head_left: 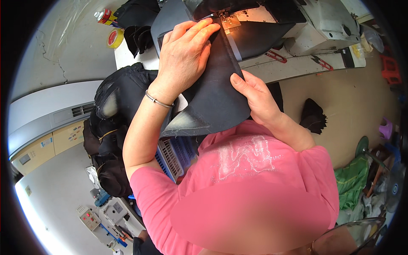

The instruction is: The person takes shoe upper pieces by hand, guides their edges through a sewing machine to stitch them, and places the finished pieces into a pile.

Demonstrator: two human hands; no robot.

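The fabric (223, 95) lies left of two thread snips (279, 58).

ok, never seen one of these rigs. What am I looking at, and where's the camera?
There's no robot: these are a person's bare hands. The one picture comes from the left of two fisheye cameras worn on the head, looking down, so straight edges bend toward the rim. The pink shirt is the wearer's own.

The left hand lies flat on dark cloth, its fingertips close to a sewing machine's lit metal foot. The right hand holds the cloth's edge, thumb on top.

On the pale tabletop are two red-handled snips, one nearer the cloth and one farther right. A yellow tape roll sits at upper left.
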